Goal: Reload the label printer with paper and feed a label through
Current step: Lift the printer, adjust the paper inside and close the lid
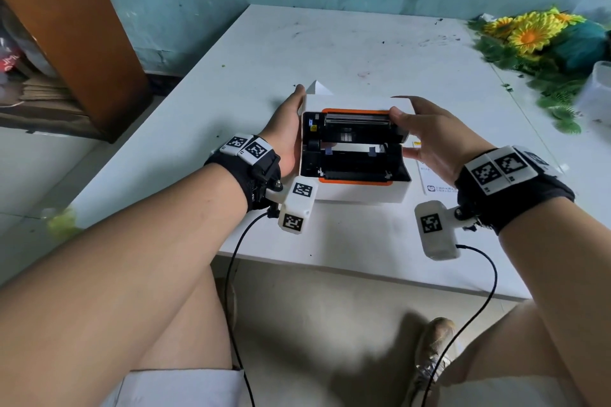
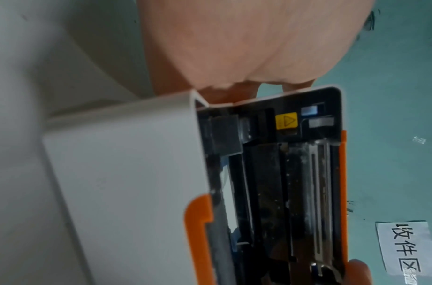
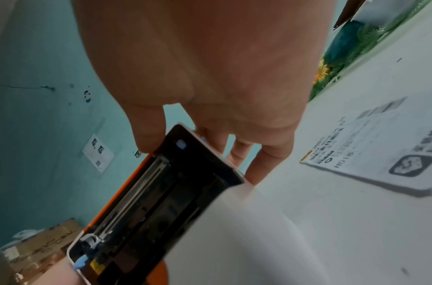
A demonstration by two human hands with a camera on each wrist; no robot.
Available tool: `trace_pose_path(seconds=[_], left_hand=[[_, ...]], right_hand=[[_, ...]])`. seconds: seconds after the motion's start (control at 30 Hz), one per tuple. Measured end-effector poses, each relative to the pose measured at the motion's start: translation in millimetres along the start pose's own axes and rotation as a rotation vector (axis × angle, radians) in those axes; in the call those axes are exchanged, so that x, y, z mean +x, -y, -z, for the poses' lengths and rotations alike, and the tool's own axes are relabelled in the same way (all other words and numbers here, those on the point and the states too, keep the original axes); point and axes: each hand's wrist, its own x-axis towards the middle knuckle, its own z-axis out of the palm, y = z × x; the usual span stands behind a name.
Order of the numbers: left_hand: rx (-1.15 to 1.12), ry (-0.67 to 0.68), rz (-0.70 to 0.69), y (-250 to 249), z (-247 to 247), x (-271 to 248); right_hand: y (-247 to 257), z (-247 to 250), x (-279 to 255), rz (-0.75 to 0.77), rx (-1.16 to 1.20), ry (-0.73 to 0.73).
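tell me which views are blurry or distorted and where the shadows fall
Head view: sharp at the label printer, edges bent by the wide lens, soft shadows on the floor under the table. Left wrist view: the palm of the left hand is soft. Right wrist view: the printed sheet is smeared, the right hand dim.
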Motion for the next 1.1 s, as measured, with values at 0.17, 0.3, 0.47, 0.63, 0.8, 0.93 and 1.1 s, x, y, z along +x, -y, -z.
trace_pose_path(seconds=[0.17, 0.3, 0.47, 0.63, 0.8, 0.93, 1.1], left_hand=[[0.022, 0.009, 0.011, 3.7, 2.8, 3.8], [0.037, 0.019, 0.021, 6.8, 6.2, 8.0], [0.128, 0.048, 0.043, 8.4, 8.4, 8.3], [0.183, 0.026, 0.081, 8.5, 10.0, 9.5], [0.177, 0.047, 0.087, 8.8, 11.0, 8.6], [0.214, 0.039, 0.111, 7.4, 12.8, 8.9], [0.223, 0.058, 0.085, 9.7, 14.4, 9.0]], right_hand=[[3.3, -9.4, 4.8, -0.039, 0.112, -0.025], [-0.1, -14.7, 9.4, -0.041, 0.172, -0.030], [-9.3, -16.6, 13.5, -0.069, 0.207, -0.002], [-9.7, -19.3, 13.0, -0.096, 0.192, 0.009], [-11.4, -23.4, 13.1, -0.108, 0.233, -0.001], [-12.8, -25.0, 12.7, -0.101, 0.232, -0.032], [-13.8, -25.7, 13.4, -0.109, 0.224, -0.027]])
